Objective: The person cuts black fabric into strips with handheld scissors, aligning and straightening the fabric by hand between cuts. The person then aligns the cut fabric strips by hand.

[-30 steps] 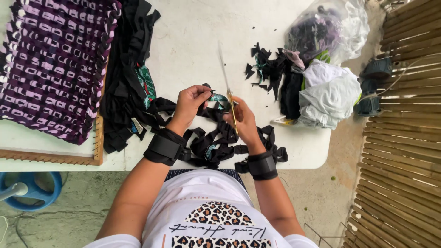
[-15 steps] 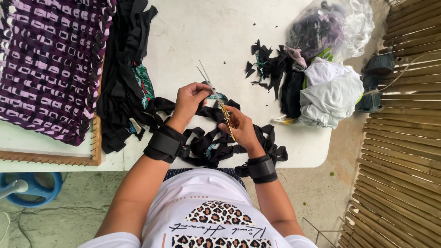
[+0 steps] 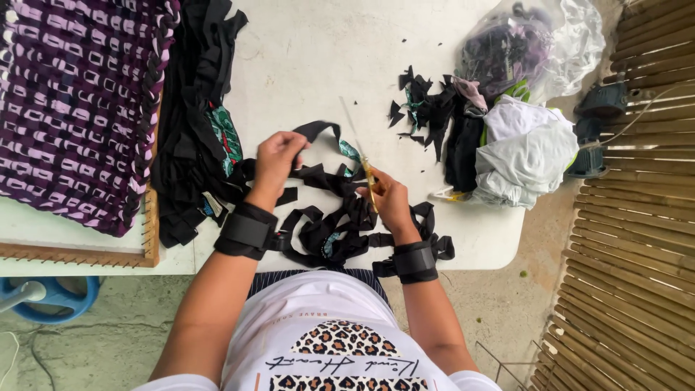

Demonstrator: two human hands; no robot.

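My left hand (image 3: 274, 161) pinches a black fabric loop (image 3: 323, 132) with a teal printed patch and lifts it off the white table (image 3: 326, 58). My right hand (image 3: 385, 199) grips gold-handled scissors (image 3: 364, 168) whose blades point up and away beside the loop. Under both hands lies a tangle of black fabric strips (image 3: 340, 228) near the table's front edge. Both wrists wear black bands.
A purple and lilac woven mat (image 3: 72, 101) sits on a wooden frame loom (image 3: 150, 224) at left, with a pile of black fabric (image 3: 195, 123) beside it. Black scraps (image 3: 423, 105), a white cloth bundle (image 3: 525, 152) and a clear plastic bag (image 3: 528, 43) lie at right. A bamboo screen (image 3: 644, 253) stands at the right.
My left hand has moved left, pulling the loop away from the scissors. The scissors have swung from tilted left to nearly upright, and my right hand has dropped slightly.
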